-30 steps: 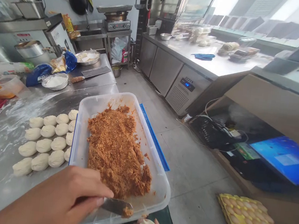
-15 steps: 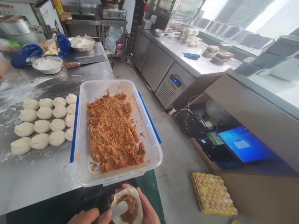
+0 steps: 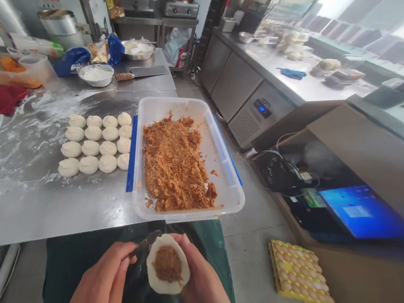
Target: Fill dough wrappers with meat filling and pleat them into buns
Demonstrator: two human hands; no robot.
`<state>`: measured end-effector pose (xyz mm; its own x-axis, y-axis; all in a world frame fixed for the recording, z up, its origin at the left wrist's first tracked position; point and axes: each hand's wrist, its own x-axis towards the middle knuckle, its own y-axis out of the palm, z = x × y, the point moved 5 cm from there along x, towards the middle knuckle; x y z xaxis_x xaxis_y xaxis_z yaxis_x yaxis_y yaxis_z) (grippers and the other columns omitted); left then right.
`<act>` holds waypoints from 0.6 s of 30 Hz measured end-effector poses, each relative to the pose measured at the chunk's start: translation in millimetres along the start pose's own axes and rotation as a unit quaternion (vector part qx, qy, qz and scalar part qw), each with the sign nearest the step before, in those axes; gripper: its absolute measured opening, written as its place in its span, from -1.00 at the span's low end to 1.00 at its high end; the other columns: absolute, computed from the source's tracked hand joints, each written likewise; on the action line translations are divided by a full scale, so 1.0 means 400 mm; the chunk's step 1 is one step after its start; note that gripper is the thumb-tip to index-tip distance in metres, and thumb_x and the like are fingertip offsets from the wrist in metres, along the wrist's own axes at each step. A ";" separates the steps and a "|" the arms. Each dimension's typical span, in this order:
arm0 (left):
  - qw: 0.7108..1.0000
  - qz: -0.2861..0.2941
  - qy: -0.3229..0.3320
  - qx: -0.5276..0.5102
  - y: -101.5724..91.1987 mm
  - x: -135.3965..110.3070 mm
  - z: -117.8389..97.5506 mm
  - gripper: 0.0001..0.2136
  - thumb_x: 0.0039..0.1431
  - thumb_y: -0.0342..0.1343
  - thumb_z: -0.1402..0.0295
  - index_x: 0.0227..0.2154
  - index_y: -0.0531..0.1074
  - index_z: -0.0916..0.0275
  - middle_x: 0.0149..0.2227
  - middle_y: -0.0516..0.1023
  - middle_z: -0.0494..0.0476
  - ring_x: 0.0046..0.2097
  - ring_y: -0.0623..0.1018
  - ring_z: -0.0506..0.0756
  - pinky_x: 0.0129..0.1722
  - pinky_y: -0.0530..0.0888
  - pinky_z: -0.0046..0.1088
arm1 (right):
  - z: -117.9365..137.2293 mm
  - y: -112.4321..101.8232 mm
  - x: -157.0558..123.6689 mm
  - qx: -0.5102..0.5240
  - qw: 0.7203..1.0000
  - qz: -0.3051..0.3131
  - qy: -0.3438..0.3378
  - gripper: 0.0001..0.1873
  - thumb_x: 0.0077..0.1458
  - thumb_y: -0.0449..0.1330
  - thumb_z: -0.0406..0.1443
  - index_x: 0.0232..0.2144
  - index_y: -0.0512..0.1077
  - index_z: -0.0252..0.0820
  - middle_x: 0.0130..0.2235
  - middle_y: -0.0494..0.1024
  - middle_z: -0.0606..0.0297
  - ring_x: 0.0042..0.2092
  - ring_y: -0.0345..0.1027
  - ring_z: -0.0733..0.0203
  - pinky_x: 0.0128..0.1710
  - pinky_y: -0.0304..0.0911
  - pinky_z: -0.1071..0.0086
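My right hand (image 3: 198, 275) cups a round dough wrapper (image 3: 151, 267) from beneath and the right side. Reddish-brown filling (image 3: 168, 263) lies in the wrapper's middle, with the pale rim showing all around it. Closed round a small filling spatula (image 3: 148, 241) is my left hand (image 3: 106, 274). The spatula's blade is beside the wrapper's upper left edge; its handle is mostly hidden in the fingers. Beyond both hands stands a clear plastic tub (image 3: 231, 201) with a large mass of shredded filling (image 3: 176, 168).
Several closed buns (image 3: 90, 148) sit in rows on the floured steel table (image 3: 27, 209), left of the tub. A cleaver (image 3: 147, 71) and a bowl of white powder (image 3: 96, 75) lie farther back. Egg trays (image 3: 301, 273) rest on the floor at right, below a lit screen (image 3: 366, 209).
The spatula has come off the filling and moved to the wrapper's upper left edge. The filling looks flatter and more gathered. My view has turned slightly left.
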<state>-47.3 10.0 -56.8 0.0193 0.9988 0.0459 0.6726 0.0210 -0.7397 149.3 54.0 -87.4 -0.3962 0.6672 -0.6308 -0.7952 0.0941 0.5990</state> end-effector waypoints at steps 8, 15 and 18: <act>0.955 0.153 -0.147 -0.208 0.050 0.042 0.000 -0.69 0.39 0.10 0.06 0.04 0.49 0.06 -0.22 0.50 0.02 -0.42 0.43 -0.06 -0.42 0.40 -0.57 | -0.049 0.007 -0.011 0.044 0.997 0.033 0.063 -0.47 0.37 0.07 0.09 -0.10 0.57 -0.22 -0.23 0.63 0.19 -0.15 0.48 0.08 -0.04 0.31 0.24; 0.957 0.162 -0.121 -0.210 0.072 0.071 -0.020 -0.78 0.45 0.04 0.16 -0.10 0.56 0.06 -0.18 0.55 0.02 -0.18 0.55 -0.01 -0.22 0.48 -0.53 | -0.057 0.007 0.001 -0.118 0.991 0.070 0.000 -0.57 0.19 0.34 0.01 -0.14 0.49 -0.22 -0.28 0.49 0.30 -0.27 0.30 0.23 -0.24 0.19 0.36; 0.966 0.145 -0.086 -0.198 0.072 0.069 -0.018 -0.79 0.46 0.03 0.23 -0.03 0.55 0.04 -0.11 0.58 0.05 -0.10 0.57 0.02 -0.13 0.52 -0.48 | -0.045 0.010 0.003 -0.173 0.982 0.077 -0.021 -0.55 0.18 0.36 -0.01 -0.09 0.48 -0.25 -0.28 0.47 0.31 -0.30 0.23 0.26 -0.26 0.14 0.38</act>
<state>-22.1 38.0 -72.1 0.1489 0.9537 -0.2615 0.8878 -0.2454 -0.3893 137.3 41.8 -94.7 -0.5108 0.6844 -0.5203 -0.8383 -0.2621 0.4781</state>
